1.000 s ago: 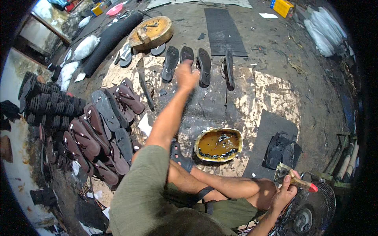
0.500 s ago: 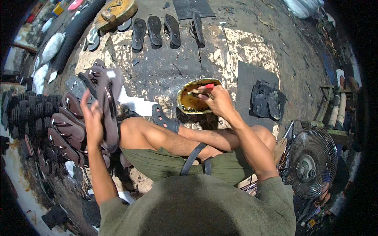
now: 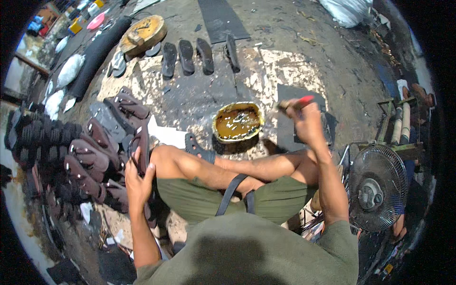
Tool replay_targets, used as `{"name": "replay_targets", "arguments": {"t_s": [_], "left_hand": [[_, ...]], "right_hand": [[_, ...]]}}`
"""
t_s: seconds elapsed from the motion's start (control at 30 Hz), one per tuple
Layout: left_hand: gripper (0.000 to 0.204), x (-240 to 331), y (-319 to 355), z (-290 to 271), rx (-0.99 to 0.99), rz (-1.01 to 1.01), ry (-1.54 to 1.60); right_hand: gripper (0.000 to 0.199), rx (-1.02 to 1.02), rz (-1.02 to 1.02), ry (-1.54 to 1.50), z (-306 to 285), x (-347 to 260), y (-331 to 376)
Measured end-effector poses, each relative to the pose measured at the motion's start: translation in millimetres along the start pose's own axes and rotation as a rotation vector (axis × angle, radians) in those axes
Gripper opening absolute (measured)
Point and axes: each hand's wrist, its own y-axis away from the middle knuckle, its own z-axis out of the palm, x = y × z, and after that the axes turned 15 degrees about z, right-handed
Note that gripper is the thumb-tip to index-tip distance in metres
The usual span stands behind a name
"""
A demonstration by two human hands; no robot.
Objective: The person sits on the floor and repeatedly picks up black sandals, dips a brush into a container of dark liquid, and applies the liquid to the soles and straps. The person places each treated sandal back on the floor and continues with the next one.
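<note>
My right hand [image 3: 308, 124] is closed on a brush [image 3: 304, 100] with a red handle, raised to the right of a tub. The brush's dark end is blurred. The tub [image 3: 218, 134] has a crusted, pale rim and contains a glossy amber liquid. At my left knee, my left hand [image 3: 137, 183] grips the near end of a dark brown flip-flop [image 3: 143, 137], thumb on one side and fingers on the other. Left of that hand lies a loose pile of brown flip-flops [image 3: 89, 156].
Four dark soles [image 3: 186, 57] line up beyond the tub. A round wooden block [image 3: 156, 29] sits at far left beside a black roll [image 3: 97, 59]. Stacked dark soles [image 3: 40, 137] stand at left. A fan [image 3: 375, 190] is close at my right; white paper [image 3: 166, 133] lies near my left shin.
My right hand has lifted the brush out of the tub and moved right. My left hand has lowered toward my knee with the flip-flop. The view has shifted slightly.
</note>
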Motion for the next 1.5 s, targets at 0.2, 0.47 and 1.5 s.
{"name": "replay_targets", "arguments": {"t_s": [0.2, 0.47, 1.5], "left_hand": [[0.056, 13, -25, -11, 0.253, -0.241, 1.110], [0.055, 79, -17, 89, 0.032, -0.282, 2.228], [0.068, 87, -99, 111, 0.066, -0.320, 2.220]], "right_hand": [[0.029, 0.013, 0.306, -1.277, -16, -70, 9], [0.024, 0.048, -0.510, -0.957, 43, -200, 63], [0.029, -0.314, -0.397, -1.091, 21, -161, 143]]}}
